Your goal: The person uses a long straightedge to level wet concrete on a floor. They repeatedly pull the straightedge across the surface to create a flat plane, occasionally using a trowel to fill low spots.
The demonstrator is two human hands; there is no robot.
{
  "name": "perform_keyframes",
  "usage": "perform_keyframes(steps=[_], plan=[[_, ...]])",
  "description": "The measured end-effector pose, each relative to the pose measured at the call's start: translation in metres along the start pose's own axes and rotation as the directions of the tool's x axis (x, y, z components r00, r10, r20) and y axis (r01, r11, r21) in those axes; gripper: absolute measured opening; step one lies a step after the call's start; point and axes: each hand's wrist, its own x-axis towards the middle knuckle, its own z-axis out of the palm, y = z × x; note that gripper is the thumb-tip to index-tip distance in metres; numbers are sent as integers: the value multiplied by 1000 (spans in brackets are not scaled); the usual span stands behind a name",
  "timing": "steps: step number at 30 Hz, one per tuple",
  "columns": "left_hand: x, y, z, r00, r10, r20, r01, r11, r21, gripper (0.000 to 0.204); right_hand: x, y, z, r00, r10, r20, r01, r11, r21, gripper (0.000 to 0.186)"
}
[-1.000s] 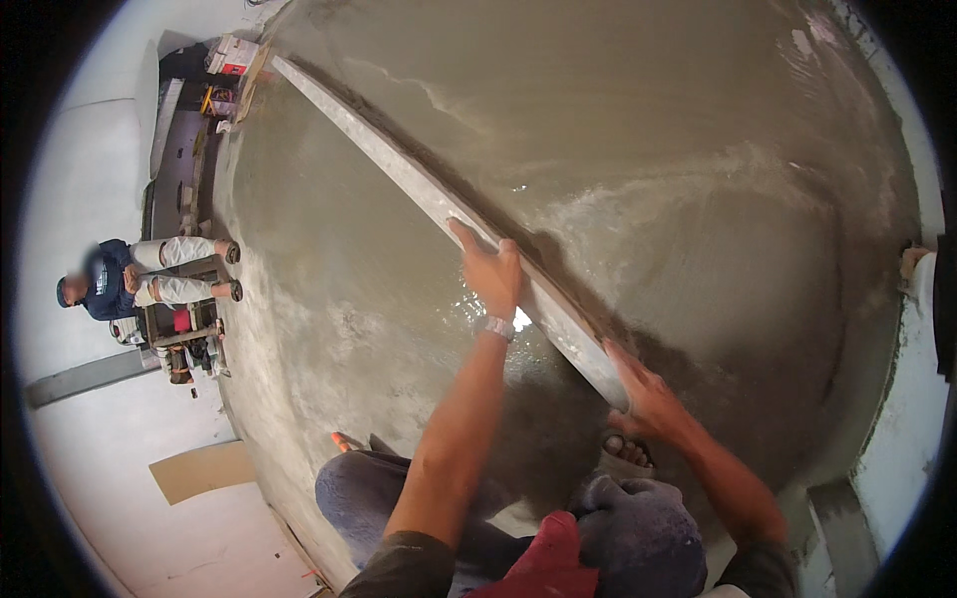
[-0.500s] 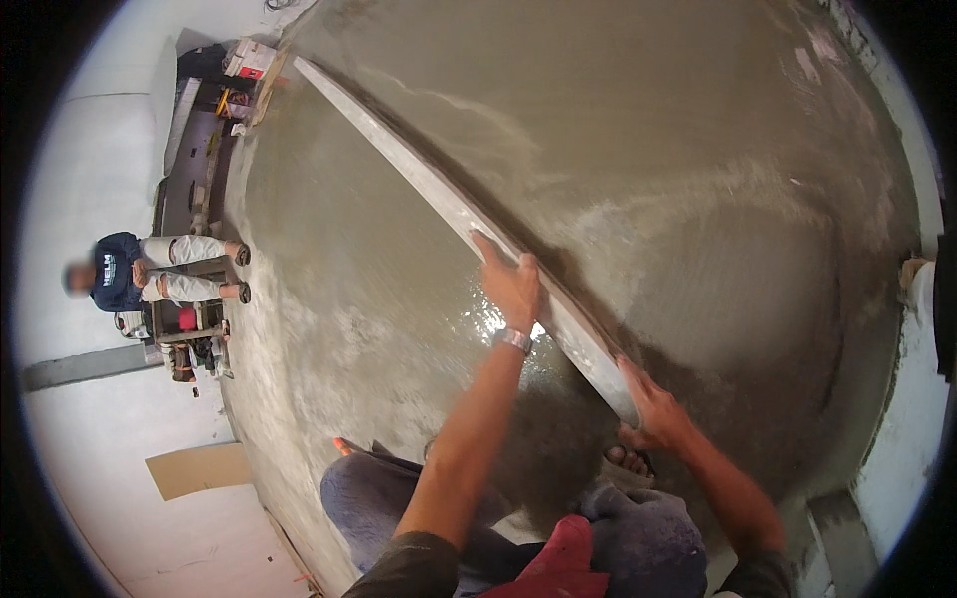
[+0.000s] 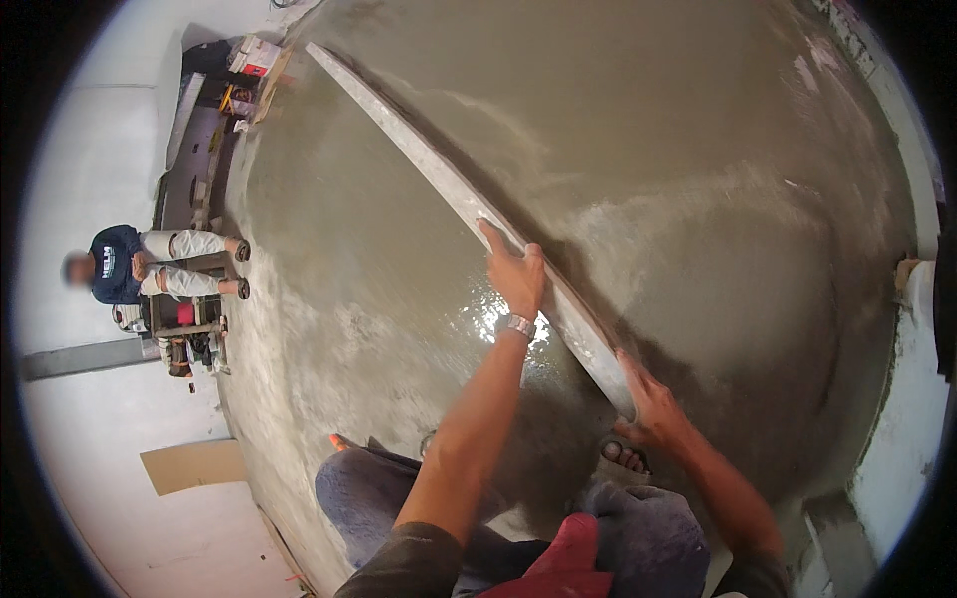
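The left hand [image 3: 516,281] grips a long pale straightedge [image 3: 414,151] partway along, and the right hand [image 3: 655,404] holds its near end, close to 1 foot [image 3: 625,456]. The straightedge slants across the wet grey floor [image 3: 688,120], its far end near the floor's far left edge, by a white-and-red box [image 3: 256,57].

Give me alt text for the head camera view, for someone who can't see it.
The left hand and right hand grip a long, pale bar slanting across a wet-looking grey-brown floor, the right at its near end. Another person sits at the picture's left.
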Motion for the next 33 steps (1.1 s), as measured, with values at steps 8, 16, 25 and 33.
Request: perform_keyframes(steps=[8,16,25,33], plan=[[-11,-8,7,995,97,-11,-97,995,25,94,-9,-2,-1,1000,-18,-14,18,999,-31,98],[-15,10,6,995,97,5,-97,995,29,91,-20,5,0,994,-85,-68,83,996,-42,101],[-10,8,15,988,157,-11,-156,986,59,90,-23,7,-1,989,-111,-96,109,994,-28,99],[-16,17,23,978,210,11,-210,977,38,90,-33,14,-3,982,-122,-142,120,992,-26,98]])
